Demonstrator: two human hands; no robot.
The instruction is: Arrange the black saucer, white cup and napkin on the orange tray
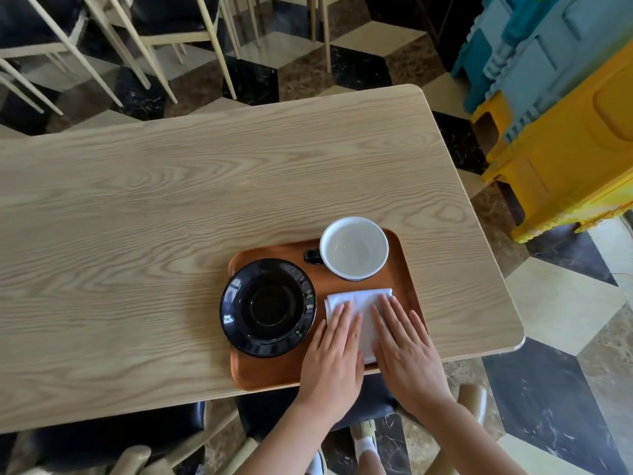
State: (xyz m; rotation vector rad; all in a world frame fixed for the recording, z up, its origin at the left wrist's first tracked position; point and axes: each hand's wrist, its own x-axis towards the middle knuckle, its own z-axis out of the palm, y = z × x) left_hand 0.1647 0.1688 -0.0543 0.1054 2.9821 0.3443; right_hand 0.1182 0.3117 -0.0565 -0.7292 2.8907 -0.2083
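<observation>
1. One orange tray (270, 378) lies on the wooden table (171, 200), at its near edge; on the tray are one black saucer (268, 308), one white cup (354, 247) and one folded white napkin (363, 303).
2. The cup stands upright at the tray's far right corner, its dark handle pointing left toward the saucer. The napkin's long axis runs from the cup toward the tray's near edge.
3. The left hand (334, 354) and right hand (407, 351) lie flat on the napkin, fingers extended, gripping nothing.
4. Stacked blue and yellow plastic stools (561, 114) stand well right of the tray.
</observation>
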